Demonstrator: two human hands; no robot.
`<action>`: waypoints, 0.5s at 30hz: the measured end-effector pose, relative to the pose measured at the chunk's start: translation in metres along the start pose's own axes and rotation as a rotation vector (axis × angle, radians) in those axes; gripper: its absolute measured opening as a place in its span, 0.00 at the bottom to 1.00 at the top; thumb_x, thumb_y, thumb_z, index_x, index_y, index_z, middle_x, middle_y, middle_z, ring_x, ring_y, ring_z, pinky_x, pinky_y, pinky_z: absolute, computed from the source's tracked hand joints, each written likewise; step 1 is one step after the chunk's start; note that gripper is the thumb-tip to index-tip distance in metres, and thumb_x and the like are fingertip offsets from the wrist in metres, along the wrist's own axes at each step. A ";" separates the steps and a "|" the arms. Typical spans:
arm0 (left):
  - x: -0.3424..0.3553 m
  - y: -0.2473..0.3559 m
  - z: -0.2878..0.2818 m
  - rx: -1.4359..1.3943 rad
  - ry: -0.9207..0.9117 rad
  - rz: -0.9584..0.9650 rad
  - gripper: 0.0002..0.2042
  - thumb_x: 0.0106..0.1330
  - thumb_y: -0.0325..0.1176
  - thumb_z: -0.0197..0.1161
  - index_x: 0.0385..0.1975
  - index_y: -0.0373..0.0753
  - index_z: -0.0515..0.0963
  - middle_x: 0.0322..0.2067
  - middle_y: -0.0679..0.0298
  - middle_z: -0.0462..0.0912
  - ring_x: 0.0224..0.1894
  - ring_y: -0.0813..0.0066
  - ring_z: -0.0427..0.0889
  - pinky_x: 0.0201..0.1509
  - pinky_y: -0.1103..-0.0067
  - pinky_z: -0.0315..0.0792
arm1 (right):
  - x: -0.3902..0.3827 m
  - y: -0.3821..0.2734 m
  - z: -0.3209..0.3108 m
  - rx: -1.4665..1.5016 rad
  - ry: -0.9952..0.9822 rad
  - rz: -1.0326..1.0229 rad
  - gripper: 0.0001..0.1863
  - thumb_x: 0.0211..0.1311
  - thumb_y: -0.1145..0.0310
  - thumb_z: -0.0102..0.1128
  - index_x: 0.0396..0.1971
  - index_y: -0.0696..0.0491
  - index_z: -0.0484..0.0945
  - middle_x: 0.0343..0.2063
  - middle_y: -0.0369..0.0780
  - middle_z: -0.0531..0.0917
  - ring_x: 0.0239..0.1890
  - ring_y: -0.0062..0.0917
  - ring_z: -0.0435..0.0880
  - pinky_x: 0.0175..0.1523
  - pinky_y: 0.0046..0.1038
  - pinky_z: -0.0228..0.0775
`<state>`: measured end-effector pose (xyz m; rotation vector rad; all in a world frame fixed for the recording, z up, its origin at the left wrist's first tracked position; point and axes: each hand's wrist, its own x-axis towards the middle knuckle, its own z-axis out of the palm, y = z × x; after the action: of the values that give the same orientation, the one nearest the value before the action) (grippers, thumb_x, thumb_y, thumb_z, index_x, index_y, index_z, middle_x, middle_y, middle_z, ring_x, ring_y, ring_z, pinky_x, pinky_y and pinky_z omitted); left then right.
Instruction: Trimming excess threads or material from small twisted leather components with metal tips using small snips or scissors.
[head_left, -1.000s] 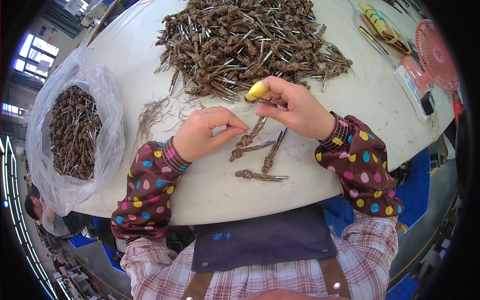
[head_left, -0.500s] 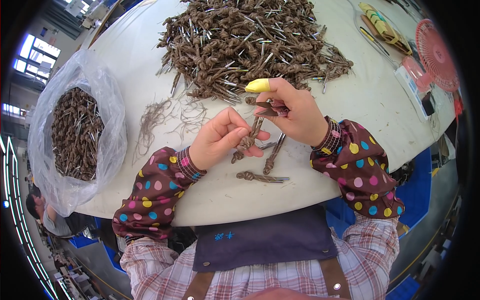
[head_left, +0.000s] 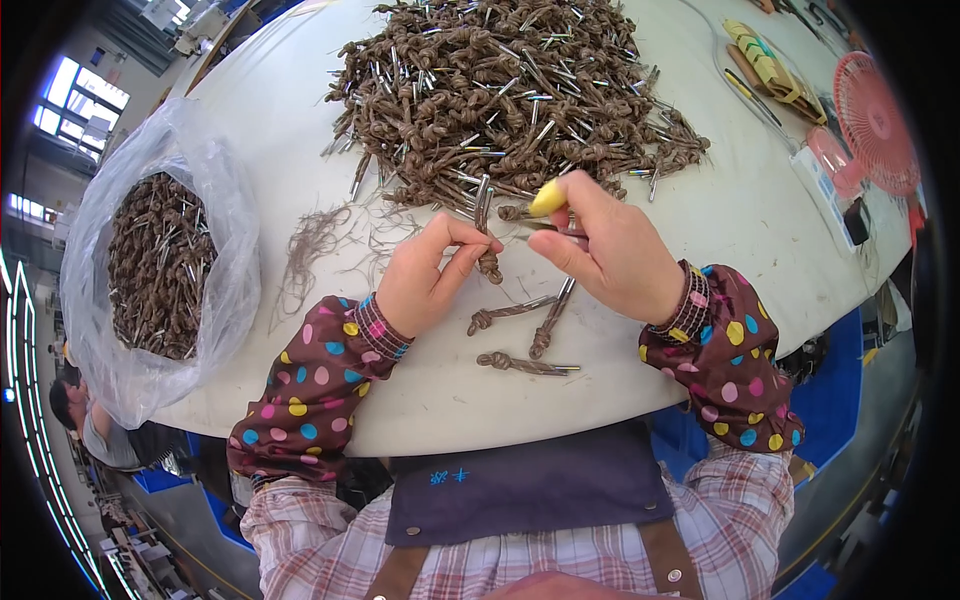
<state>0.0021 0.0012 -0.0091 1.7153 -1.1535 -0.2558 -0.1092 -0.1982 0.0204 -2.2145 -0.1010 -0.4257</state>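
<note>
My left hand [head_left: 430, 278] pinches a brown knotted cord [head_left: 488, 264] between thumb and fingers. Its metal-tipped ends point away from me and the knot hangs below the fingertips. To the right of it, my right hand [head_left: 622, 250] is closed around small thread snips [head_left: 572, 234], mostly hidden by the fingers; a yellow cover [head_left: 547, 199] wraps one fingertip. The snips' blades are close to the held cord. On the table below lie three more knotted cords: one slanting [head_left: 508, 313], one steeper [head_left: 549, 322], and one nearly level [head_left: 523, 363].
A large heap of knotted cords [head_left: 510, 110] covers the table's far middle. At left, a clear plastic bag [head_left: 236, 250] holds more. Loose threads [head_left: 312, 248] lie between them. A pink fan [head_left: 874, 125] and a white power strip [head_left: 826, 200] are at right. Another person [head_left: 95, 425] is far left.
My hands have drawn a little apart, and the snips have come away from the held cord. That cord is now more upright, and the slanting cord on the table shows more fully.
</note>
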 end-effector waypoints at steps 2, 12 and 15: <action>0.000 0.004 -0.002 0.093 -0.002 0.016 0.02 0.65 0.24 0.56 0.35 0.35 0.73 0.33 0.60 0.83 0.34 0.69 0.82 0.39 0.79 0.74 | -0.001 0.003 0.008 -0.071 -0.040 -0.061 0.18 0.59 0.55 0.61 0.35 0.55 0.71 0.27 0.40 0.75 0.26 0.34 0.77 0.30 0.30 0.69; 0.000 0.004 -0.003 0.224 -0.010 0.118 0.05 0.61 0.23 0.60 0.35 0.37 0.74 0.33 0.59 0.80 0.34 0.64 0.81 0.38 0.76 0.74 | 0.001 0.001 0.016 -0.234 -0.071 -0.131 0.14 0.57 0.58 0.62 0.25 0.53 0.72 0.24 0.38 0.73 0.24 0.34 0.75 0.27 0.31 0.65; 0.000 0.003 -0.002 0.223 -0.013 0.148 0.05 0.60 0.23 0.61 0.35 0.37 0.75 0.33 0.59 0.80 0.34 0.63 0.81 0.38 0.75 0.74 | -0.001 0.001 0.016 -0.253 -0.067 -0.141 0.14 0.56 0.58 0.62 0.26 0.53 0.72 0.24 0.38 0.73 0.23 0.34 0.75 0.26 0.31 0.65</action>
<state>0.0017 0.0021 -0.0053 1.8111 -1.3527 -0.0485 -0.1055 -0.1865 0.0105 -2.4806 -0.2524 -0.4622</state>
